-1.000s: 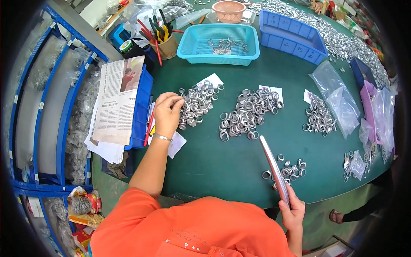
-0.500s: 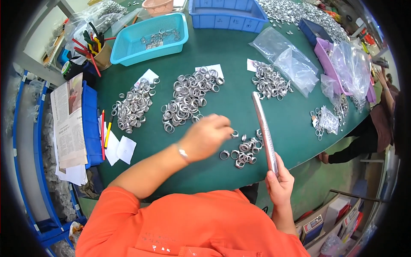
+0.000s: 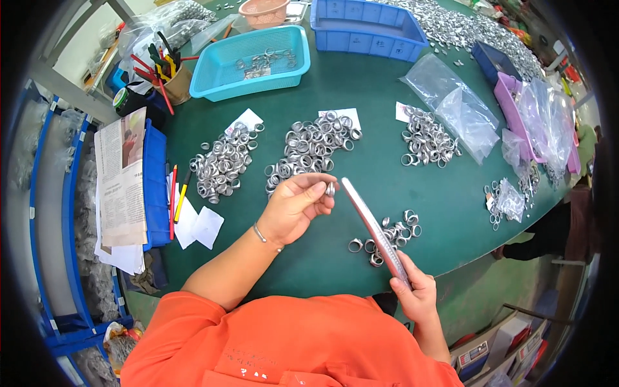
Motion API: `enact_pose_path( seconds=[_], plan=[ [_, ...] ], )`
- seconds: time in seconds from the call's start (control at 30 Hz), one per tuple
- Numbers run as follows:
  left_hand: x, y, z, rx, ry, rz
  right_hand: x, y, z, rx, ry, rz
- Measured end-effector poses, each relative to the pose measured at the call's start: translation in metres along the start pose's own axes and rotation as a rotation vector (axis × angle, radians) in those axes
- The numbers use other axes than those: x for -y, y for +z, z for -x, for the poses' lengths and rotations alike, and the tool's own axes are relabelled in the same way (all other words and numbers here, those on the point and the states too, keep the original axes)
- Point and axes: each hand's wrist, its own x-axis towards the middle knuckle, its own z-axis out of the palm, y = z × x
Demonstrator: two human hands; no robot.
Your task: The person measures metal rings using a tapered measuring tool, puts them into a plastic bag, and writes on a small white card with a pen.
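Holds one ring (image 3: pixel 331 189) pinched between thumb and fingers of left hand (image 3: pixel 287 211), just beside the tip of tapered rod (image 3: pixel 377 233), not touching it. Grips rod's lower end in closed right hand (image 3: pixel 417 291), slanting it across small ring cluster (image 3: pixel 401 236) on green table (image 3: pixel 309 266); cannot tell clearance. Risks dropping ring through a slack pinch, possibly into larger ring heap (image 3: pixel 311 147) beyond left hand. Risks scattering small ring cluster by dipping the rod.
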Motion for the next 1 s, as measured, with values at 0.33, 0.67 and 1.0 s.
enact_pose_path(
  seconds=[0.33,0.67,1.0],
  plan=[
    [0.003,-0.007,0.012,0.034,-0.017,-0.112,0.011,0.003,-0.011,0.132,-0.22,0.226],
    [0.0,0.0,0.026,0.153,0.069,-0.41,0.013,0.008,-0.013,0.208,-0.234,0.225],
    [-0.098,-0.09,0.032,-0.87,0.843,-1.662,0.0,-0.011,0.002,0.201,0.0,0.0]
  ],
)
